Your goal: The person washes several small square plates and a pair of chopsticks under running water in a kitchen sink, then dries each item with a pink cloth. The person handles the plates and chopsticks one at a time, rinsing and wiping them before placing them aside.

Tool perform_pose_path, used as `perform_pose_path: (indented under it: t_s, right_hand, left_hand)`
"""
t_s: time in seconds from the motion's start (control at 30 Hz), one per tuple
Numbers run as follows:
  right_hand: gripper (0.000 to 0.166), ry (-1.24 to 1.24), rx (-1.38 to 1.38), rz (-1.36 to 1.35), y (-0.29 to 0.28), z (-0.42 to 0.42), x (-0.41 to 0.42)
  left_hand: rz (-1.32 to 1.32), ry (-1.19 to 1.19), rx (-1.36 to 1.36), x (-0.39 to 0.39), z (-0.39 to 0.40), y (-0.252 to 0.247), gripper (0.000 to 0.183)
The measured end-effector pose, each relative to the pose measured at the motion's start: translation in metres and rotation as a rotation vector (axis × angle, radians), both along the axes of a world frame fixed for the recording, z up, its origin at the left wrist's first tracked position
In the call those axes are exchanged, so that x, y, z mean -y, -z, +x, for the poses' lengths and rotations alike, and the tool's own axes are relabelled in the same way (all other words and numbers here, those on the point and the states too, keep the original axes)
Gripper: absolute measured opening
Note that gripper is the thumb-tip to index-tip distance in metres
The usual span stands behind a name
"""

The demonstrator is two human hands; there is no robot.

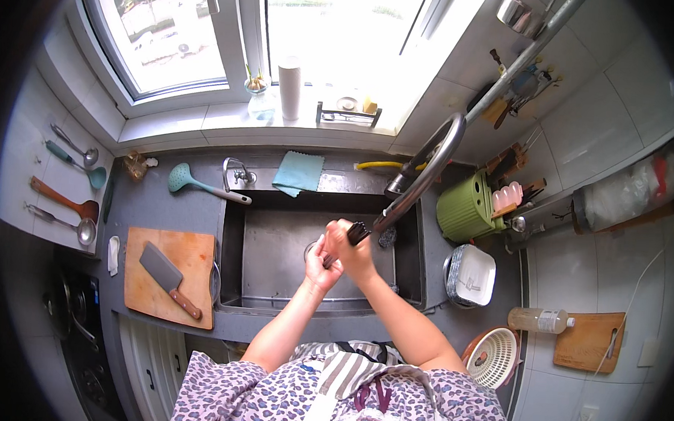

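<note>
Over the dark sink basin (pixel 278 259), both my hands are close together around a bundle of dark, thin sticks, probably chopsticks (pixel 358 233). My right hand (pixel 349 247) wraps the bundle, whose ends stick out at its upper right. Below and to the left, my left hand (pixel 321 266) is cupped with the lower ends of the sticks against its palm. The pull-down faucet (pixel 422 186) arches in beside my right hand; whether water runs cannot be told. A metal scrubber (pixel 388 237) lies near the sink's right wall.
A cleaver (pixel 165 268) rests on the wooden cutting board (pixel 200 249) left of the sink. A slotted skimmer (pixel 186 180) and a teal cloth (pixel 298 172) lie behind. At right stand a green knife holder (pixel 464 207), a white container (pixel 475 276) and a colander (pixel 491 358).
</note>
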State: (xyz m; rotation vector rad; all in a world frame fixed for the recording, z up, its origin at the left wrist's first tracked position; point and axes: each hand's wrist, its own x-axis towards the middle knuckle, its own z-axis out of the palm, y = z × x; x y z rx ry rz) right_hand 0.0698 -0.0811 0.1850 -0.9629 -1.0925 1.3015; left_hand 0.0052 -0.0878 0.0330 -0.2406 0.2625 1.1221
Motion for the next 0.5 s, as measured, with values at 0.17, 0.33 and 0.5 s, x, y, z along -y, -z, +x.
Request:
perform_pose_path:
  t_s: [0.17, 0.33, 0.5]
  right_hand:
    - [0.045, 0.057, 0.33, -0.159, 0.057, -0.001, -0.006]
    - [0.048, 0.017, -0.021, -0.241, 0.094, 0.0, -0.003]
    - [0.056, -0.089, -0.143, -0.204, 0.077, -0.01, 0.034]
  left_hand:
    - [0.006, 0.187, -0.456, 0.016, 0.009, -0.02, 0.042]
    - [-0.026, -0.249, -0.856, 0.009, 0.019, -0.059, 0.046]
    - [0.045, -0.24, -1.053, -0.025, 0.002, -0.002, 0.052]
